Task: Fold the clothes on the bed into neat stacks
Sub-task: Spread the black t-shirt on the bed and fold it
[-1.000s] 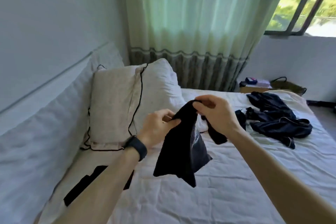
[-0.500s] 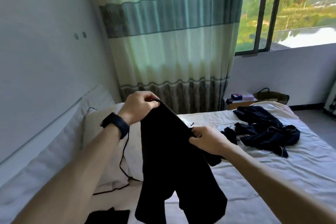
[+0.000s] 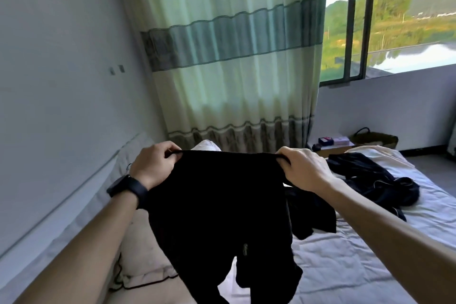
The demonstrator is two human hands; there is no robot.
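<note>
Step in hand: spreading the black garment (image 3: 217,205) before the first fold.

Position: The garment hangs in the air above the bed (image 3: 345,266), between the person and the curtain. Its top edge is stretched level and its lower part drops in two lobes. It is probably a pair of trousers held by the waistband.

Grip: The left hand (image 3: 155,164) pinches the left end of the top edge, with its fingers (image 3: 170,155) curled over the hem. The right hand (image 3: 303,170) pinches the right end in the same way, its fingers (image 3: 283,159) closed on the cloth. Both hands are level and well apart.

Procedure, as judged from here:
1. Keep the top edge taut and horizontal so that the two lobes hang even.
2. Check that no part is twisted. The cloth is too dark to show its seams.
3. Bring the two pinched ends together to lay one half over the other, or lower the garment flat onto the bare sheet in front.
4. Lay it down away from the pile of dark clothes (image 3: 370,180) at the right and off the pillow (image 3: 143,242) at the left.

Caution: Letting go with one hand early would collapse the spread.
</note>
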